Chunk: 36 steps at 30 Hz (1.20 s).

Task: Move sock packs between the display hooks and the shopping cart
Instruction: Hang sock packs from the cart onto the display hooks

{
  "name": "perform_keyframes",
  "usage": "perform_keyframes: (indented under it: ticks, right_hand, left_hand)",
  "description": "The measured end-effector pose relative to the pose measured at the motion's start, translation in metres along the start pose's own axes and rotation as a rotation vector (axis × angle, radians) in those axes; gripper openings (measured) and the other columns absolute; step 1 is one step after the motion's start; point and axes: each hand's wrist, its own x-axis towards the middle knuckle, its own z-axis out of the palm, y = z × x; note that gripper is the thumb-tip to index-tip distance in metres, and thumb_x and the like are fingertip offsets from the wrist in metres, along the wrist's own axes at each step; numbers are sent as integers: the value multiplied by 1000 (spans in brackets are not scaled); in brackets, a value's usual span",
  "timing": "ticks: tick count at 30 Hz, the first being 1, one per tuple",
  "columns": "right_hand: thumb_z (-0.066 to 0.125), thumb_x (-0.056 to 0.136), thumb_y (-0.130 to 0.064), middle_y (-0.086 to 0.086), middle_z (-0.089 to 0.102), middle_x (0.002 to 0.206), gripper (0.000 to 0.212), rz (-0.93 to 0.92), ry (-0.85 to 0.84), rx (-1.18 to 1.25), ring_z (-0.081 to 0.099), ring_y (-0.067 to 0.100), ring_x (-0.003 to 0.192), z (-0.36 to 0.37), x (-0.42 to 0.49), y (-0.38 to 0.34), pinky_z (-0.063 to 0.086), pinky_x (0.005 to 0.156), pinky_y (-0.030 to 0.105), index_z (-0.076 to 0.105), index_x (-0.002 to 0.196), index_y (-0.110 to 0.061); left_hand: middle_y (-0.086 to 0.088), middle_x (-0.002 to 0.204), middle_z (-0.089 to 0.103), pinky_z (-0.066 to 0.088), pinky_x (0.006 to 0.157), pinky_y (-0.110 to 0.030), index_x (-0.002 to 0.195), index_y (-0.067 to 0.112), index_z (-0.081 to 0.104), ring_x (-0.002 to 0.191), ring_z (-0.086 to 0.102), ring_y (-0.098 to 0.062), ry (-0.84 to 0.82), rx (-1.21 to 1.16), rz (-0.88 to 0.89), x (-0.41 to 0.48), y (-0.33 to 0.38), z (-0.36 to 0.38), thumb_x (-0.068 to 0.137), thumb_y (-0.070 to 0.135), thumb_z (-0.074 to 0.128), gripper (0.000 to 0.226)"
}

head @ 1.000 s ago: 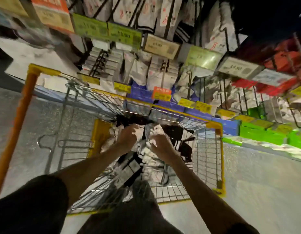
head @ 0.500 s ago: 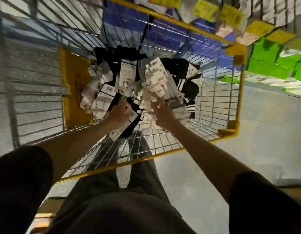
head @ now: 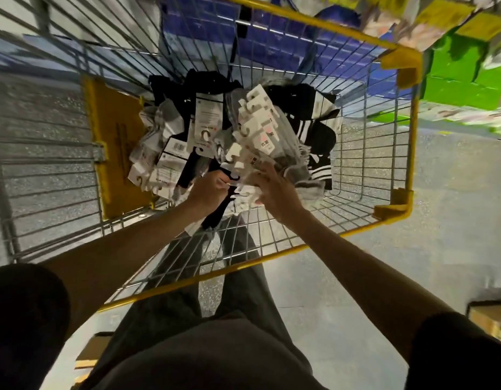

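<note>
In the shopping cart (head: 404, 61) the bundle of sock packs (head: 260, 130) lies lengthwise away from us; our right hand (head: 274, 190) rests spread fingers on its near end, and our left hand (head: 210, 191) pinches it just beside.

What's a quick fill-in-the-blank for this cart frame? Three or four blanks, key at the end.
1. The rim of the shopping cart is ____.
2. The right hand rests its spread fingers on sock packs with ____ hanger cards.
3. The black socks at the pile's right edge bear white ____.
4. The boxes beyond the cart's far right corner are bright ____.
Missing words: yellow; white; stripes; green.
</note>
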Motion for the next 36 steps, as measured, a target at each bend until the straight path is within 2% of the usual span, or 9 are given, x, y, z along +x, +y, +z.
perform_keyframes:
  ticks: [6,10,12,15,19,23,27,32,36]
  right_hand:
    - [71,86,-30,5,60,128,58,246,227,474,61,19,110,-44,-2,10,56,80,26,47,138,-20]
    - [75,84,-22,-10,64,86,33,473,377,787,63,-1,72,-87,9,3,49,55,13,57,109,-7]
    - [73,86,-15,-5,67,86,26,450,445,1005,67,3,72,-106,18,-1,53,61,18,57,104,-6]
    - [70,89,-13,1,70,87,18,483,419,1348,70,13,80,-119,34,-13,57,70,27,55,98,-9]
    - [68,91,-24,7,66,90,34,506,277,1442,67,22,86,-114,52,-27,56,72,32,48,108,-2]
    - [57,97,-17,6,64,105,25,352,144,1387,66,26,97,-111,56,-38,56,80,42,44,118,-12]
    - [44,102,-19,23,55,122,32,214,-102,1293,54,47,115,-105,56,-55,48,90,66,33,132,-14]
    - [36,106,-24,18,62,117,28,282,-248,1192,64,29,106,-99,70,-43,56,86,36,33,132,-15]
    - [58,97,-25,19,52,135,54,253,-224,397,58,31,113,-71,68,2,49,87,34,33,142,-10]
  left_hand:
    - [-13,103,68,52,82,-39,92,31,64,93,66,-25,-28,-256,-49,-1,18,-15,74,13,66,26]
    - [-6,105,68,49,99,-45,97,32,63,105,66,-24,-93,-436,-45,2,36,-19,91,11,65,23]
    - [-5,114,67,47,102,-45,105,33,63,110,64,-22,-150,-474,0,-2,48,-22,91,30,65,14]
    - [-5,114,69,51,89,-38,123,20,56,106,66,-21,-244,-538,89,-7,66,-29,90,61,49,54]
    - [9,79,72,52,68,-28,115,14,57,73,70,-6,-184,-454,191,-6,87,-48,93,47,58,39]
    - [-3,113,72,59,84,-42,118,25,60,103,70,-23,-151,-414,179,-3,78,-71,80,49,74,47]
    - [3,111,73,58,82,-26,119,23,58,102,70,-13,-179,-392,188,-5,63,-78,87,25,72,35]
    - [3,113,72,57,87,-24,128,11,56,105,69,-9,-28,-414,189,-7,38,-85,84,12,74,47]
    - [17,105,66,53,77,-9,123,16,57,92,65,9,211,-432,150,-4,28,-90,82,5,74,46]
